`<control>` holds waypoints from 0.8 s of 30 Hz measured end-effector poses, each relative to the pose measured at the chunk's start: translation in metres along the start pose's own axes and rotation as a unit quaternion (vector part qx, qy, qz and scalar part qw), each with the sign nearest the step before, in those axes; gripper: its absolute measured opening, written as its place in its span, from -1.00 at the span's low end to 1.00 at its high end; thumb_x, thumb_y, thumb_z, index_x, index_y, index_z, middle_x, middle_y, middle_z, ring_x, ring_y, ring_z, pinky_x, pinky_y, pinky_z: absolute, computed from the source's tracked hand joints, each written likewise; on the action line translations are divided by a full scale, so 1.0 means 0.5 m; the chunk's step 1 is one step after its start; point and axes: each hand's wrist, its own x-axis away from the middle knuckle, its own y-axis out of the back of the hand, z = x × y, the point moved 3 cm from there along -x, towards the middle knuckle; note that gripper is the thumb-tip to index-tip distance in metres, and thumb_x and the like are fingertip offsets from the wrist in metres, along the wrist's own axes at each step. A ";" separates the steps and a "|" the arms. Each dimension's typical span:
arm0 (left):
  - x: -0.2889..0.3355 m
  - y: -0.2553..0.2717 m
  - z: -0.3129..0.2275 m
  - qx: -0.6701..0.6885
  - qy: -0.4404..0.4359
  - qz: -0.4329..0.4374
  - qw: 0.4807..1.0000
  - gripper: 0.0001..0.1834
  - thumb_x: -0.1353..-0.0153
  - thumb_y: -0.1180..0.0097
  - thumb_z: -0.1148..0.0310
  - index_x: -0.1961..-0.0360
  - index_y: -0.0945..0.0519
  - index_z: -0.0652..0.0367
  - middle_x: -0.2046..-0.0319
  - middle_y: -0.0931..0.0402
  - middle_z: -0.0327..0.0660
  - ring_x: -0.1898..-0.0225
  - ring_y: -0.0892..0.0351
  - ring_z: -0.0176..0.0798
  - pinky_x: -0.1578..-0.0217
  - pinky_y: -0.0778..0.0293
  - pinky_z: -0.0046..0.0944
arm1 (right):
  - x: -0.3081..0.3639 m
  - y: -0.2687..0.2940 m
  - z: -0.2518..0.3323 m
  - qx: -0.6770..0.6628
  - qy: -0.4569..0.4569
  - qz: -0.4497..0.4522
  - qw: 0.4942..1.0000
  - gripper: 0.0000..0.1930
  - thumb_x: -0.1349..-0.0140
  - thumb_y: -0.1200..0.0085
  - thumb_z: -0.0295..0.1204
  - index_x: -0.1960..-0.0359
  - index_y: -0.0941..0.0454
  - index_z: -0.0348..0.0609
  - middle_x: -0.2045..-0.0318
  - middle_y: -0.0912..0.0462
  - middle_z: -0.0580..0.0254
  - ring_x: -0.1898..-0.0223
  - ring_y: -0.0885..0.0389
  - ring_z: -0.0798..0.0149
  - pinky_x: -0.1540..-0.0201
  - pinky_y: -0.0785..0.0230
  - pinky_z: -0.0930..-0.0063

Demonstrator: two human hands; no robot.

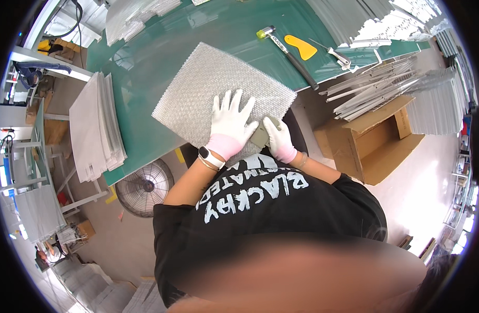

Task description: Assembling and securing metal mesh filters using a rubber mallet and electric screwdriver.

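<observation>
A silvery metal mesh panel [198,78], honeycomb-like in texture, lies turned at an angle on the green tabletop, its near part reaching over the table's edge toward my body. My left hand [230,122], in a white glove with a pink cuff, presses flat on the panel with the fingers spread. My right hand [279,138], gloved the same way, grips a grey-green flat block [260,135] at the panel's near right edge. The thumb lies on top of the block; the fingers beneath are partly hidden.
Right of the panel lie a mallet [289,55] with a black handle, a yellow scraper [301,47] and a thin-bladed tool [336,56]. Stacked sheets [96,125] hang over the table's left edge. An open cardboard box [380,146] with metal strips stands right; a fan [144,188] stands below left.
</observation>
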 end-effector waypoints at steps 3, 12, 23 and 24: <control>-0.001 0.003 -0.010 -0.001 0.004 0.013 1.000 -0.29 -0.23 -0.10 -0.02 -0.37 -0.33 -0.01 -0.36 -0.18 0.10 -0.40 -0.08 0.23 -0.39 0.13 0.32 | -0.011 0.002 -0.012 -0.077 -0.019 -0.001 0.997 -0.80 -0.43 -0.04 -0.33 0.22 -0.61 -0.20 0.33 -0.62 0.44 0.35 -0.52 0.57 0.31 -0.40 0.58; -0.008 0.000 0.047 -0.046 0.015 0.017 0.999 -0.30 -0.22 -0.11 0.03 -0.36 -0.32 0.01 -0.37 -0.17 0.10 -0.40 -0.06 0.28 -0.38 0.11 0.33 | -0.054 -0.068 0.028 0.041 -0.064 0.158 0.985 -0.71 -0.43 -0.03 -0.18 0.15 -0.60 -0.15 0.31 -0.63 0.36 0.30 -0.56 0.49 0.26 -0.47 0.49; -0.030 -0.005 -0.008 0.022 0.020 -0.030 0.999 -0.39 -0.16 -0.19 0.01 -0.21 -0.50 -0.01 -0.25 -0.29 0.03 -0.32 -0.15 0.26 -0.36 0.06 0.35 | -0.025 0.003 -0.034 -0.052 0.006 0.002 0.999 -0.78 -0.45 -0.02 -0.33 0.33 -0.61 -0.14 0.44 -0.60 0.48 0.40 -0.50 0.59 0.36 -0.40 0.57; -0.032 -0.009 -0.008 0.024 0.021 -0.032 0.999 -0.40 -0.16 -0.19 0.02 -0.21 -0.49 -0.01 -0.26 -0.29 0.05 -0.33 -0.14 0.26 -0.37 0.07 0.34 | -0.030 0.002 -0.033 -0.068 0.004 0.002 0.998 -0.77 -0.45 -0.02 -0.33 0.34 -0.61 -0.14 0.45 -0.59 0.47 0.41 -0.50 0.59 0.37 -0.40 0.57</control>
